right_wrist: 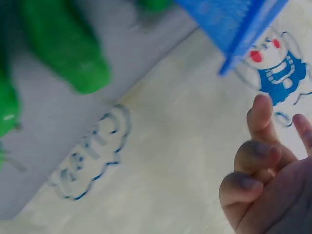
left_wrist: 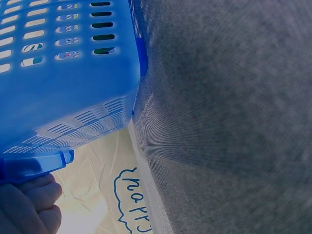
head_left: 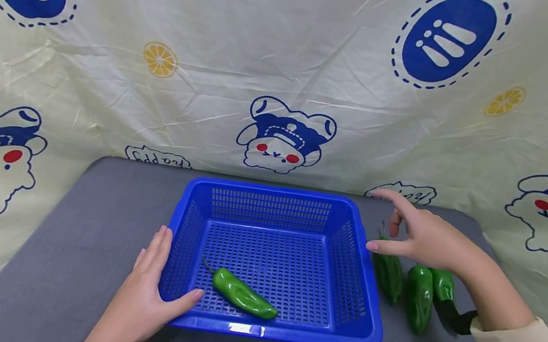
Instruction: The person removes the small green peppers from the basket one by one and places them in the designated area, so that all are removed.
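A blue plastic basket [head_left: 251, 330] with slotted sides stands on the grey table. Inside it, towards the front, lies one green pepper [head_left: 243, 294] with its stem pointing left. My left hand [head_left: 147, 287] holds the basket's front left corner, thumb over the rim and fingers along the outer side. Beside the right rim, my right hand [head_left: 417, 235] hovers with thumb and fingers spread and nothing between them. Under and beside it on the table lie a dark green pepper [head_left: 389, 278], a second pepper [head_left: 418, 302] and a third pepper [head_left: 442, 283], partly covered by a black object.
A black object [head_left: 458, 321] shows below the right wrist, its kind unclear. Behind the table hangs a pale cloth [head_left: 291, 50] printed with cartoon bears and orange slices. Grey tabletop [head_left: 103, 229] extends left of the basket.
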A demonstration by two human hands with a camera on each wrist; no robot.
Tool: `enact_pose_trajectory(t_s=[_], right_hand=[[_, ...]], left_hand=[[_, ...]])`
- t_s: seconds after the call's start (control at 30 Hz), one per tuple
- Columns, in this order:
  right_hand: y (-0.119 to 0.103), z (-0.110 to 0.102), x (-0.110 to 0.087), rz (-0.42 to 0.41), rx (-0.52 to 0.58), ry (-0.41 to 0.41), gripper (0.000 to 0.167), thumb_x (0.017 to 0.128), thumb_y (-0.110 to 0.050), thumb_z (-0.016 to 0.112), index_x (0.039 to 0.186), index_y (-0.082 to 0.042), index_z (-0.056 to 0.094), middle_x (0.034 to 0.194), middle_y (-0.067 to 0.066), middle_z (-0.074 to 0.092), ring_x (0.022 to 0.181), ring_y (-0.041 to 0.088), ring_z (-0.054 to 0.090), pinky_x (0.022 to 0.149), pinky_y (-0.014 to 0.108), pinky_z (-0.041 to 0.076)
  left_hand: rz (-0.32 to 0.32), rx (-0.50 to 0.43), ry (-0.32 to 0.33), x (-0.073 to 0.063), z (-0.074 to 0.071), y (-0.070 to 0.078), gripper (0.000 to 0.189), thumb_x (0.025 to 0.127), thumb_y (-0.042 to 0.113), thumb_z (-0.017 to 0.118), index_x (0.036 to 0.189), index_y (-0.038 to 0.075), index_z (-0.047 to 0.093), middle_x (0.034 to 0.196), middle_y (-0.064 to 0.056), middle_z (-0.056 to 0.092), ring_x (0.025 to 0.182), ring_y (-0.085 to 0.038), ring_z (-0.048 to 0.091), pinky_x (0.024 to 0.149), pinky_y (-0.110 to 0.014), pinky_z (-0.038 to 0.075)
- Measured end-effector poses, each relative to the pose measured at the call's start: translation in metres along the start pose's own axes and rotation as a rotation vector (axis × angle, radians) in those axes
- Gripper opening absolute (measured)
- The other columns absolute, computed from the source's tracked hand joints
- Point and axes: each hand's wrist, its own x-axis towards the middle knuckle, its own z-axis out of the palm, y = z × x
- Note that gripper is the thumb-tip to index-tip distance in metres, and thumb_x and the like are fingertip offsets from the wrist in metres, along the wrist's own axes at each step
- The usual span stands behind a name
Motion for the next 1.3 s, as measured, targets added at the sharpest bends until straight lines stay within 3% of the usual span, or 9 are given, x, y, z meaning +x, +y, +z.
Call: enact_pose_trajectory(t_s=[0.27,0.43,0.7,0.87,1.1,1.3], right_hand=[[-0.05,0.003,0.033,-0.102,0.078,-0.168,0.101,0.073,-0.059,0.081,0.153,-0.038,0.021,0.099,0.005,0.059,0.067,0.018,0.051,0.056,0.029,0.046],[-0.077,0.008,0.049,-0.171,0.072,-0.27,0.102,0.072,-0.056,0.083,0.151,-0.048,0.018,0.103,-0.001,0.06,0.073,0.018,0.053,0.064,0.032,0.047],[-0.101,0.024,0.071,-0.303,0.097,-0.372,0.099,0.076,-0.051,0.082,0.152,-0.046,0.018,0.104,-0.003,0.06,0.089,0.017,0.057,0.073,0.033,0.048],[-0.116,0.043,0.08,-0.338,0.103,-0.467,0.096,0.077,-0.044,0.084,0.15,-0.049,0.021,0.1,-0.005,0.061,0.085,0.015,0.059,0.075,0.032,0.05],[-0.145,0.076,0.085,-0.356,-0.058,-0.592,0.097,0.075,-0.037,0.087,0.147,-0.056,0.024,0.11,-0.002,0.067,0.096,0.014,0.065,0.078,0.031,0.055],[-0.164,0.105,0.083,-0.439,-0.257,-0.623,0.101,0.071,-0.042,0.088,0.149,-0.055,0.025,0.1,-0.004,0.07,0.084,0.008,0.062,0.075,0.029,0.053]], left_hand=[[0.011,0.007,0.011,0.001,0.0,0.0,0.115,0.081,0.066,0.069,0.161,0.016,0.004,0.169,-0.011,0.005,0.148,-0.054,0.012,0.114,-0.072,0.02],[0.013,0.002,0.015,0.0,0.001,-0.002,0.115,0.08,0.065,0.07,0.161,0.016,0.005,0.169,-0.01,0.005,0.148,-0.053,0.012,0.115,-0.072,0.02],[0.017,0.006,0.016,0.0,0.001,-0.003,0.115,0.08,0.062,0.073,0.161,0.015,0.006,0.169,-0.009,0.006,0.149,-0.051,0.013,0.117,-0.069,0.019],[0.034,0.005,0.025,0.002,0.001,-0.002,0.114,0.08,0.063,0.072,0.161,0.013,0.008,0.168,-0.011,0.008,0.15,-0.05,0.014,0.117,-0.068,0.019],[0.044,0.003,0.027,0.003,0.0,-0.001,0.113,0.081,0.06,0.073,0.161,0.012,0.01,0.168,-0.012,0.008,0.151,-0.047,0.015,0.118,-0.067,0.018],[0.026,-0.004,0.018,0.002,0.001,-0.003,0.114,0.08,0.059,0.075,0.161,0.013,0.009,0.168,-0.01,0.007,0.151,-0.047,0.014,0.119,-0.065,0.018]])
